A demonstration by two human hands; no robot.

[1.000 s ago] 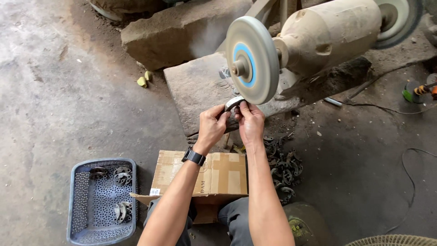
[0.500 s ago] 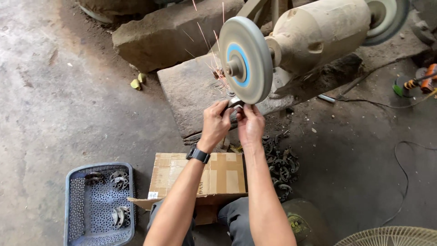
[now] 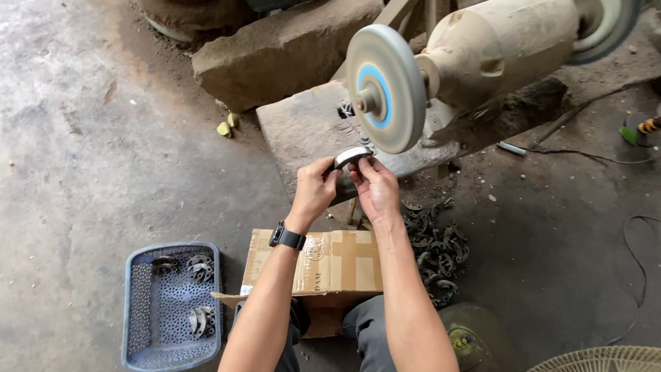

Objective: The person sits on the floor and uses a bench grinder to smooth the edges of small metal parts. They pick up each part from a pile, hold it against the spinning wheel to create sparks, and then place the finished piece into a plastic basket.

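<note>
While both hands were up in front of the grinder, we had the left hand (image 3: 313,189) and the right hand (image 3: 375,187) close together, fingers pinched on the two ends of one curved metal piece (image 3: 352,156). So both were clamped on that same part, thumbs underneath, the shiny arc facing up. It sat just below the wheel (image 3: 385,88), near the rim but not touching it as far as we could tell. The dusty motor (image 3: 502,45) ran off to the right of the wheel, resting on a stone block (image 3: 303,127) just past our fingers.

A black watch (image 3: 287,238) was on the left wrist. Under our forearms lay a taped cardboard box (image 3: 330,262), pretty much between the elbows. Off to the left of the left arm was a blue perforated basket (image 3: 172,306) with a few of the same curved pieces in it. To the right of the right arm, a dark pile of parts (image 3: 434,248) lay on the ground, close to the box. A cable (image 3: 633,269) snaked across the floor well away on the right.
</note>
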